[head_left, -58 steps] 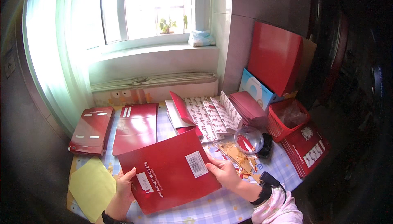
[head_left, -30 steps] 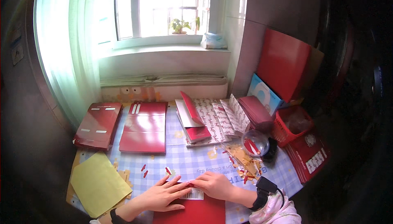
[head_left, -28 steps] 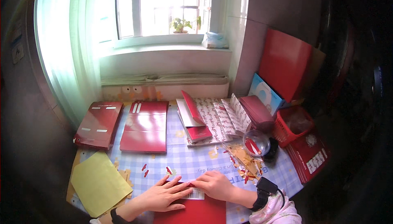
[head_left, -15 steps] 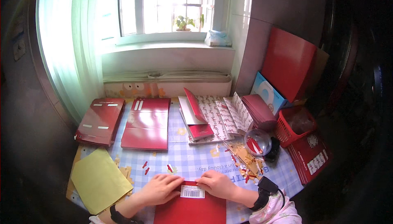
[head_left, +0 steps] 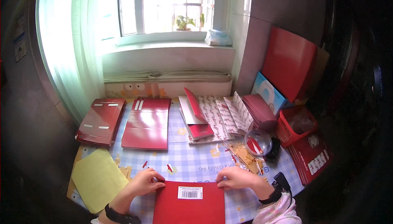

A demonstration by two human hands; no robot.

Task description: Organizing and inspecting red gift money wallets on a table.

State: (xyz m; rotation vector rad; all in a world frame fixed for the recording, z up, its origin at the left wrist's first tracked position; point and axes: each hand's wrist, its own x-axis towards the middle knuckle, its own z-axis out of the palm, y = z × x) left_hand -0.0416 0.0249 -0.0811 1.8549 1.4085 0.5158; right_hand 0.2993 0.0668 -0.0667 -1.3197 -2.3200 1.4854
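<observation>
A red folder (head_left: 189,203) with a white barcode label (head_left: 190,192) lies flat at the near edge of the checked table (head_left: 196,164), its lower part running out of view. The left hand (head_left: 143,181) rests on its top left corner, fingers curled over the edge and pressing down. The right hand (head_left: 237,178) presses the top right corner the same way, fingers bent, with a black watch (head_left: 277,188) on the wrist. Just left of the folder lies a yellow sheet (head_left: 98,177). Farther back sit two red stacks (head_left: 125,121), an open patterned booklet (head_left: 217,115), a clear dome (head_left: 258,141) and a red basket (head_left: 295,125).
</observation>
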